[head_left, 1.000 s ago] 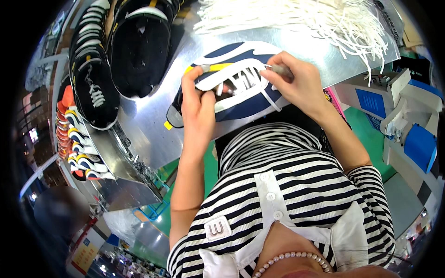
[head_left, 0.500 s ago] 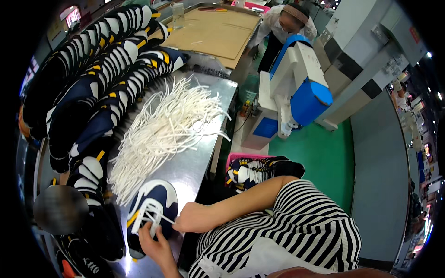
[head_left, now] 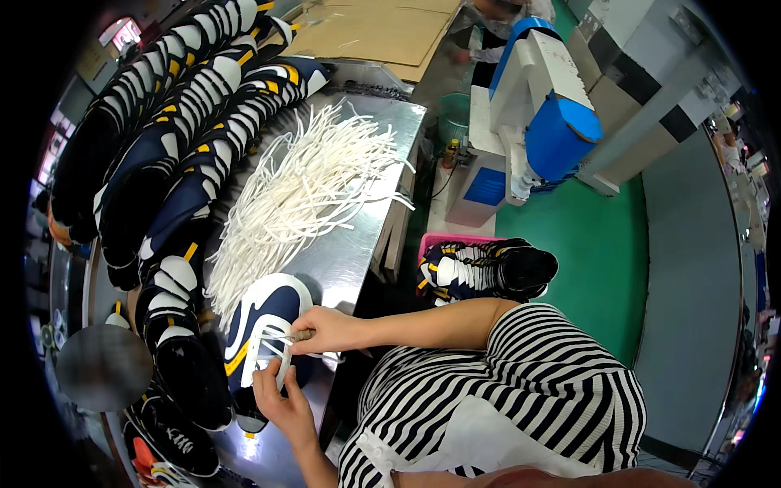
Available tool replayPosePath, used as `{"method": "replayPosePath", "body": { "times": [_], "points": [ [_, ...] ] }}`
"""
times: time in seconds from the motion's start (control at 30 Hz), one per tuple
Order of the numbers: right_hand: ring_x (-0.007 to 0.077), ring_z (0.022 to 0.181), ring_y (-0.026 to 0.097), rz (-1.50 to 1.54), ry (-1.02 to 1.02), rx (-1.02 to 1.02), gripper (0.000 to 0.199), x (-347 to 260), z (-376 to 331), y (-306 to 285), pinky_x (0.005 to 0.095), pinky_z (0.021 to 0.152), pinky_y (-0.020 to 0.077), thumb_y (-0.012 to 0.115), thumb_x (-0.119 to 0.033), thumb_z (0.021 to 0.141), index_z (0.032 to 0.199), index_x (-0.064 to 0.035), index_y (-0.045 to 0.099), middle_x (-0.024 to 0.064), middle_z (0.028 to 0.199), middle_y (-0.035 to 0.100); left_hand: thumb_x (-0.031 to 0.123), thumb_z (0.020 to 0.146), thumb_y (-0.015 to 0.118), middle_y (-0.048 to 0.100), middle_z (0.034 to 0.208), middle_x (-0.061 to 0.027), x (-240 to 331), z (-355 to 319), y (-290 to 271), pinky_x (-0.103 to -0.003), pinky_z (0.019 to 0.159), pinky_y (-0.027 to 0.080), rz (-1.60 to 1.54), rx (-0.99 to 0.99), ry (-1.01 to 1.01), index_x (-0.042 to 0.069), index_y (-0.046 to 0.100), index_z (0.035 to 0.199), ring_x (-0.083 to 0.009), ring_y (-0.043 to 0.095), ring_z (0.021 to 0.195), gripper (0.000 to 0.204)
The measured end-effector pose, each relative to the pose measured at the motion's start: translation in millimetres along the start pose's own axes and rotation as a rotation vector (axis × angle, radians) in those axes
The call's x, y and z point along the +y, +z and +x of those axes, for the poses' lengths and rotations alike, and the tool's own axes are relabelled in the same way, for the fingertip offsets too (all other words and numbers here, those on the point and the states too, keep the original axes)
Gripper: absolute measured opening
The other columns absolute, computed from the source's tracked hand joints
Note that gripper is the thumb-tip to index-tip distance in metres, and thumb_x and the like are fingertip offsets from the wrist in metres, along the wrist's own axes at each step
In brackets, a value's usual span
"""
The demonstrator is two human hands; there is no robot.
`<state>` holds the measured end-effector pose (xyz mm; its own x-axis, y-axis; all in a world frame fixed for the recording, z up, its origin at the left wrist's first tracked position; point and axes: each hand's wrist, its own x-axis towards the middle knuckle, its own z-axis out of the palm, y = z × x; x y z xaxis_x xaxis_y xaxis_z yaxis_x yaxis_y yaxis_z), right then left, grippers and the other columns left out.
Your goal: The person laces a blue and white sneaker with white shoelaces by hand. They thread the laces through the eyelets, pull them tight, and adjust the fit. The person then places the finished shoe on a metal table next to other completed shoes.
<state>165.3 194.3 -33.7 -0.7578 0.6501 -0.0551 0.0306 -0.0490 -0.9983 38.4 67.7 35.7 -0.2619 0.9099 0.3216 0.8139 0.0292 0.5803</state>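
A navy, white and yellow shoe upper [head_left: 281, 302] lies on the metal table, toe pointing away from me. White shoelace [head_left: 275, 335] crosses its eyelet area. My right hand [head_left: 324, 331] comes in from the right and pinches at the lace over the eyelets; a small greyish-brown bit shows at its fingertips, too small to name. Lower down, my left hand [head_left: 285, 404] grips the near part of the white eyelet edge between thumb and fingers. Beyond the upper lies a big loose pile of white laces [head_left: 301, 187].
Long rows of stacked shoe uppers [head_left: 183, 191] line the table's left side. Cardboard [head_left: 378, 32] covers the far table. To the right stand a pink crate [head_left: 439, 237] holding uppers and a blue and white machine [head_left: 529, 106]. Another person [head_left: 488, 41] is behind it.
My right hand has moved from beside the upper, where it held a lace taut, up onto the eyelets. My left hand stays at the eyelet edge. The whole view has shifted slightly.
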Motion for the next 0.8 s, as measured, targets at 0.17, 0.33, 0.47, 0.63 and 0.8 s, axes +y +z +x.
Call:
{"method": "replayPosePath", "body": {
  "times": [0.17, 0.33, 0.47, 0.63, 0.8],
  "points": [
    [0.0109, 0.068, 0.059, 0.077, -0.002, -0.534, 0.027, -10, -37, 6, 0.0282, 0.063, 0.0462, 0.070, -0.026, 0.086, 0.083, -0.0002, 0.066, 0.0048, 0.070, 0.063, 0.002, 0.087, 0.065, 0.057, 0.087, -0.0194, -10, -6, -22, -0.041, 0.068, 0.045, 0.076, 0.114, -0.081, -0.006, 0.064, 0.109, -0.0355, 0.056, 0.077, 0.024],
    [0.0084, 0.085, 0.063, -0.048, 0.116, -0.347, 0.012, -35, -35, -7, 0.0231, 0.077, 0.0515, 0.063, -0.010, 0.095, 0.103, -0.0008, 0.066, 0.0044, 0.093, 0.068, 0.014, 0.085, 0.066, 0.065, 0.091, -0.0151, -32, 2, -2, -0.043, 0.072, 0.050, 0.190, -0.091, -0.165, 0.007, 0.067, 0.106, -0.0368, 0.063, 0.087, 0.022],
    [0.0059, 0.055, 0.051, -0.040, 0.004, -0.117, 0.014, -35, -9, -8, 0.0258, 0.051, 0.0422, 0.069, -0.011, 0.088, 0.098, -0.0025, 0.065, 0.0016, 0.073, 0.063, 0.017, 0.085, 0.066, 0.066, 0.093, -0.0134, -34, 8, -4, -0.043, 0.077, 0.050, 0.131, -0.171, -0.280, 0.008, 0.068, 0.107, -0.0354, 0.063, 0.090, 0.024],
    [0.0084, 0.091, 0.062, -0.073, -0.054, -0.058, 0.017, -21, 24, -5, 0.0229, 0.083, 0.0501, 0.067, -0.003, 0.090, 0.106, 0.0017, 0.065, 0.0039, 0.098, 0.068, 0.019, 0.083, 0.068, 0.069, 0.103, -0.0142, -47, 9, -1, -0.041, 0.085, 0.050, -0.037, -0.199, -0.341, 0.006, 0.068, 0.108, -0.0343, 0.064, 0.098, 0.028],
    [0.0057, 0.090, 0.061, -0.076, -0.141, -0.023, 0.018, -19, 45, 2, 0.0215, 0.081, 0.0498, 0.068, -0.004, 0.090, 0.107, 0.0016, 0.064, 0.0035, 0.096, 0.068, 0.025, 0.081, 0.071, 0.069, 0.106, -0.0163, -49, 15, -5, -0.039, 0.088, 0.050, -0.102, -0.292, -0.442, 0.005, 0.069, 0.108, -0.0345, 0.064, 0.101, 0.034]
  ]
}}
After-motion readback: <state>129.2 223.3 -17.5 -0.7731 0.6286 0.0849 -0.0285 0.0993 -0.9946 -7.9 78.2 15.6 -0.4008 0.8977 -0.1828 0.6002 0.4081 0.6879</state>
